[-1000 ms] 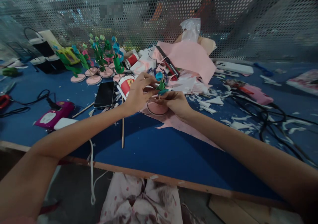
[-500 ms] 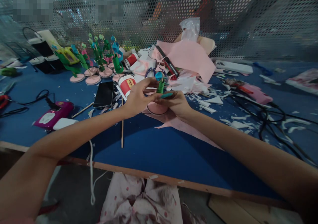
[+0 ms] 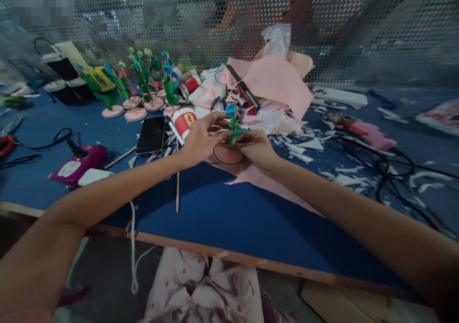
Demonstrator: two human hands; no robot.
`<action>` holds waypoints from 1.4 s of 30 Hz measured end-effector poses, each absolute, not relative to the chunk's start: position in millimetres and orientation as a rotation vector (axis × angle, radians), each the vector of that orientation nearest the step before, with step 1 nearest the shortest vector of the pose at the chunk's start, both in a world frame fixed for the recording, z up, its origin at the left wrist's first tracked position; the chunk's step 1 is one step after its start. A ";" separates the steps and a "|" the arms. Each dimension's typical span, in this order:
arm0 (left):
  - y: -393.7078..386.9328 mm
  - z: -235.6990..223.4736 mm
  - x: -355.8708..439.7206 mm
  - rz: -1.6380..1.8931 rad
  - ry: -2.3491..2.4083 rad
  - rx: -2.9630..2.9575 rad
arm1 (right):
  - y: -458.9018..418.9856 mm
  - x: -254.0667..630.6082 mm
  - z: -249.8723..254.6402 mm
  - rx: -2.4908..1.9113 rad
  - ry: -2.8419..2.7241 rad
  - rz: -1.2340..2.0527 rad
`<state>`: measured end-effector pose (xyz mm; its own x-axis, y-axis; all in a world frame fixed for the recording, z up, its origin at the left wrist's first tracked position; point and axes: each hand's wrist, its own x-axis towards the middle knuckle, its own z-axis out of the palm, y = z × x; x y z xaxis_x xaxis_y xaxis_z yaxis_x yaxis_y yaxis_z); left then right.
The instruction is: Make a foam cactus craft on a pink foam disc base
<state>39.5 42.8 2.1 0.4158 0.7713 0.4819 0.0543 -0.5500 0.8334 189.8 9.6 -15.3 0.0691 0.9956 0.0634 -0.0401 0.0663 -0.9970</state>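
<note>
A small craft flower stands upright between my hands, with a blue top (image 3: 230,109), a green stem (image 3: 234,123) and a round pink base (image 3: 228,156). Across the front of the stem lies a narrow teal piece (image 3: 238,133), which looks like a paper strip or leaf. The closed fingertips of my left hand (image 3: 202,139) pinch its left end beside the stem. From the other side, my right hand (image 3: 261,150) is closed on the same piece, its fingers bent and partly hidden. Pink sheet material (image 3: 258,178) lies under the base and my right wrist.
Several finished-looking craft flowers (image 3: 147,86) stand at the back left. A paper cup (image 3: 185,120), a black phone (image 3: 150,135) and a wooden stick (image 3: 177,184) are near my left hand. White scraps (image 3: 310,144) and black cables (image 3: 383,170) spread rightward. A perforated metal screen (image 3: 222,36) rises behind.
My fingers have shifted slightly around the teal piece at the stem, and it now lies a little higher and tilted. Both hands stay at the flower; the view has moved slightly.
</note>
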 end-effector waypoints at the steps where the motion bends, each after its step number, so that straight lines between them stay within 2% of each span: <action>1: 43.1 1.5 39.5 1.184 0.704 1.923 | 9.4 190.2 -15.0 -1.165 -1.164 1.135; 20: 38.1 8.7 39.9 1.248 0.685 2.002 | 5.2 191.4 -15.7 -1.068 -1.207 1.185; 42: 38.2 8.9 42.4 1.137 0.648 1.945 | 3.3 187.9 -9.1 -1.111 -1.182 1.223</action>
<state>42.4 38.2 8.9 0.4706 0.7365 0.4860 0.0422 -0.5689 0.8213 187.9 3.3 -9.1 -0.0128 0.9989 0.0452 -0.0796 0.0441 -0.9959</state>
